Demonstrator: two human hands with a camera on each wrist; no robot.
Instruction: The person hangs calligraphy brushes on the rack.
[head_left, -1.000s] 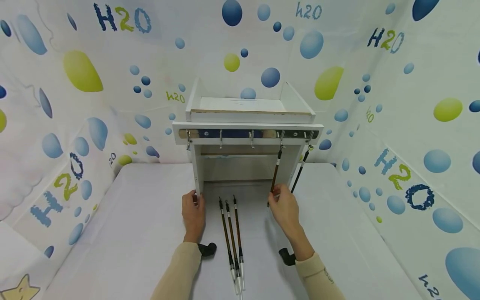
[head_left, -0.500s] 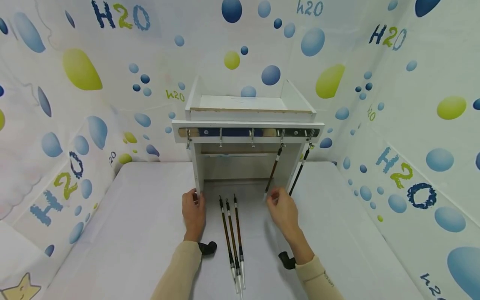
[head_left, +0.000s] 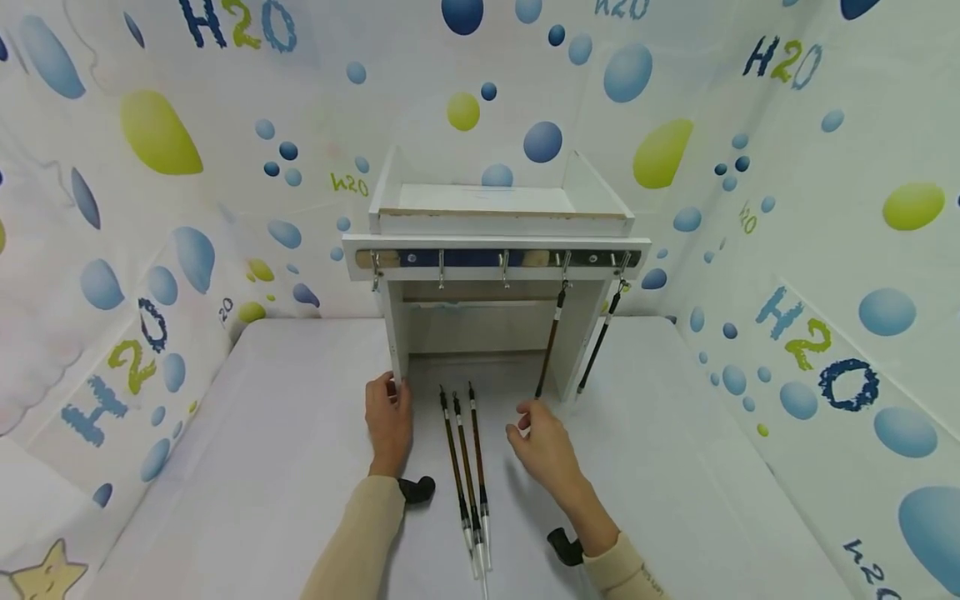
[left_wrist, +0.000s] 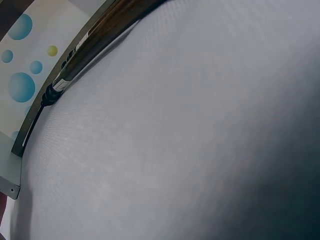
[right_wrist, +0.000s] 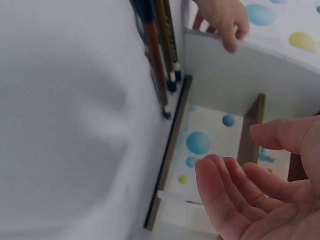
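Note:
My left hand (head_left: 388,429) grips the front edge of the left side panel (head_left: 396,333) of a white shelf unit. The right wrist view shows its fingers over that edge. My right hand (head_left: 551,450) holds nothing, its fingers loosely bent and apart from the thumb. Just above it, a brown calligraphy brush (head_left: 551,342) hangs by its loop from a hook, tip downward. A darker calligraphy brush (head_left: 600,346) hangs from the rightmost hook. Three more brushes (head_left: 478,450) with clear caps lie on the table between my hands; some appear in the left wrist view (left_wrist: 100,42).
A hook rail (head_left: 465,258) with several metal hooks crosses the unit's front. Above it is an open tray-like top (head_left: 487,200). White cloth covers the table (head_left: 285,467). Walls with printed bubbles (head_left: 247,167) stand behind and at both sides.
My right hand has let go of the brown brush's lower end and moved down and left. The brush now hangs free. My left hand has stayed on the panel.

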